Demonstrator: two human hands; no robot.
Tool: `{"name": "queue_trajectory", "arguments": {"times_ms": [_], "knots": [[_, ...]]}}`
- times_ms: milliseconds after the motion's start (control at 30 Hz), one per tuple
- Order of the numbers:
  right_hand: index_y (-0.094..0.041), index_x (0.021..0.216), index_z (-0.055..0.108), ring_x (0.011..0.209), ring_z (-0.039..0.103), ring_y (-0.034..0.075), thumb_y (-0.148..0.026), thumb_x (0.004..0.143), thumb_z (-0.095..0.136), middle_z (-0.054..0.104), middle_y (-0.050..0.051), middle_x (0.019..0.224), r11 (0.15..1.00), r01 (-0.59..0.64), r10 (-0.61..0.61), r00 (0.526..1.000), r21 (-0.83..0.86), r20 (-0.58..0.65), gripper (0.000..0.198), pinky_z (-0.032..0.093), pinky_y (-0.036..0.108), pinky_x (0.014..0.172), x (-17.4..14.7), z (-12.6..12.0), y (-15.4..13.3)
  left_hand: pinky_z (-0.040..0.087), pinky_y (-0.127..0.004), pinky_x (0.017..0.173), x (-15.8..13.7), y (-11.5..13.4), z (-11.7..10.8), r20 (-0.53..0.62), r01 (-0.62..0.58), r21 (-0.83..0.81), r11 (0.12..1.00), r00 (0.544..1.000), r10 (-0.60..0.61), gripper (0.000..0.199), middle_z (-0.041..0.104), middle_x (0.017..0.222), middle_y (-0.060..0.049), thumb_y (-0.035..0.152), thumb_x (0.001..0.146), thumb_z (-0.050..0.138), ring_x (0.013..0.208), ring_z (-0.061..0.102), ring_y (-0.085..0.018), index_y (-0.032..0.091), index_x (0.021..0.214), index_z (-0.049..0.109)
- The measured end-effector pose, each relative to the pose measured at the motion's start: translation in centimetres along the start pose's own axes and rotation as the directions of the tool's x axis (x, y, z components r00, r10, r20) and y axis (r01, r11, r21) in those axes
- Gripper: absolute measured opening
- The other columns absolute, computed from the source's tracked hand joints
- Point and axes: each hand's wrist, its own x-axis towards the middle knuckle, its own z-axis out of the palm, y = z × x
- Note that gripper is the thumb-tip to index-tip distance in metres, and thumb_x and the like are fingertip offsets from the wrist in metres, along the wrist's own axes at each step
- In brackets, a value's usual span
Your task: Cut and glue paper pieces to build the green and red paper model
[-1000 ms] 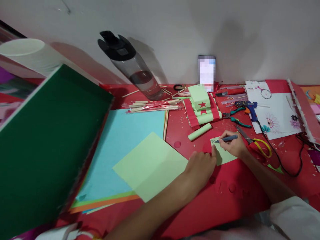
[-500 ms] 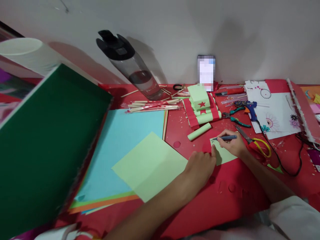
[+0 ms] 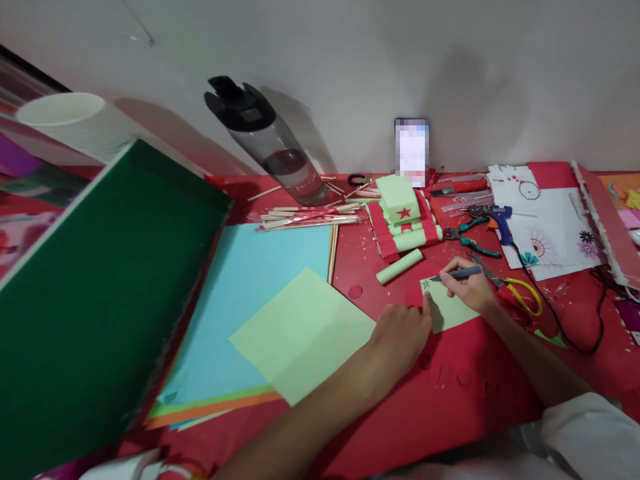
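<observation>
A dark pen is gripped in my right hand, its tip by a small star drawn near the top left corner of a pale green paper piece. My left hand holds nothing; its index finger stretches out and presses the paper's left edge, the other fingers bent. Just beyond lies a rolled green paper tube. Behind it sits a green and red paper model with a red star on it. Yellow-handled scissors lie to the right of my right hand, partly hidden by it.
Coloured paper sheets lie at left beside a tilted green board. A water bottle, wooden sticks and a phone are along the wall. Pliers and a corded glue gun lie at right.
My right hand with the pen has shifted slightly right, off the star, whose lines now show more fully. My left hand stays on the paper. The camera view has tilted slightly.
</observation>
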Motion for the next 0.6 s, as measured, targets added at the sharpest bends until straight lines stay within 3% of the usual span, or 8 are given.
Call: {"name": "queue_trajectory", "arguments": {"times_ms": [333,400,533,600], "knots": [[-0.022,0.084,0.065,0.056,0.068,0.015,-0.038,0.090,0.070,0.067,-0.003,0.066,1.000,0.006,-0.006,0.999,-0.010,0.031,0.017,0.050,0.025,0.055,-0.1,0.1,0.5,0.058,-0.039,0.077,-0.1,-0.2,-0.2,-0.006,-0.006,0.014,1.000,1.000,0.006,0.073,0.080,0.103,-0.023,0.009,0.092,0.068,0.097,0.079,-0.036,0.001,0.159,0.040],[-0.022,0.086,0.064,0.055,0.067,0.014,-0.039,0.090,0.071,0.066,-0.004,0.068,0.999,-0.002,0.001,1.000,0.047,0.023,0.018,0.049,0.024,0.054,-0.1,0.1,0.4,0.058,-0.040,0.078,-0.1,-0.5,-0.3,-0.011,-0.013,0.018,1.000,1.000,0.013,0.067,0.080,0.103,-0.023,0.008,0.093,0.065,0.098,0.079,-0.037,0.002,0.156,0.044],[-0.022,0.089,0.061,0.048,0.059,0.010,-0.042,0.087,0.075,0.063,-0.006,0.070,0.986,0.002,0.000,1.000,0.169,-0.009,0.024,0.043,0.022,0.047,0.1,0.0,0.1,0.059,-0.045,0.079,-0.5,-1.7,-0.9,-0.051,-0.008,0.000,1.000,0.999,0.008,0.034,0.079,0.099,-0.020,0.016,0.106,0.046,0.095,0.079,-0.038,0.005,0.137,0.058],[-0.022,0.090,0.060,0.046,0.055,0.009,-0.044,0.085,0.077,0.062,-0.006,0.069,0.979,0.007,-0.002,1.000,0.203,-0.024,0.028,0.040,0.022,0.045,0.1,0.0,0.0,0.059,-0.046,0.079,-0.9,-2.6,-1.1,-0.122,0.011,-0.049,0.999,0.992,-0.017,0.033,0.078,0.102,-0.019,0.026,0.112,0.037,0.095,0.078,-0.036,0.008,0.127,0.060]]}}
